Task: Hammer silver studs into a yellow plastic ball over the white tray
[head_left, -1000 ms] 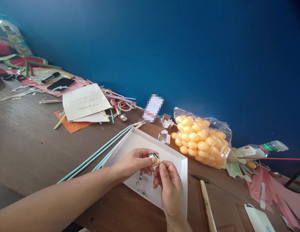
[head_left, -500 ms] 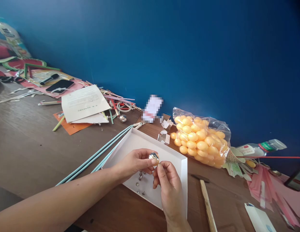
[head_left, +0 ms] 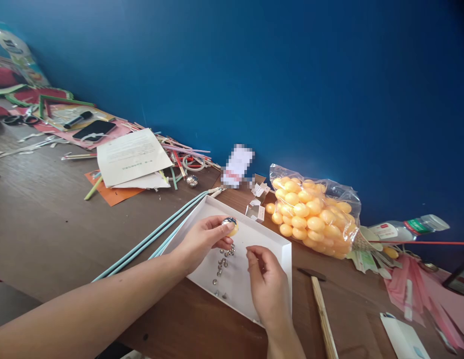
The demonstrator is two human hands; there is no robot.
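My left hand [head_left: 204,242] grips a small yellow-orange ball [head_left: 230,226] whose upper part is covered in shiny silver heads. It holds the ball above a shallow white box [head_left: 250,233]. Inside the box, several small silver thumbtacks [head_left: 220,269] lie scattered below the left fingers. To the right of the ball, and apart from it, is my right hand [head_left: 267,276], above the box's right part. Its thumb and forefinger are pinched together; whatever may be between them is too small to make out.
A clear bag of yellow-orange balls [head_left: 310,214] lies behind the box, with a hammer [head_left: 324,314] to its right. Pale blue rods [head_left: 157,232] run along its left. A silver-covered ball [head_left: 192,181], papers [head_left: 134,154] and a phone [head_left: 94,130] lie farther left.
My right hand has come away from the ball, downward and to the right. My left hand has lifted the ball slightly up and left, leaving more thumbtacks in sight.
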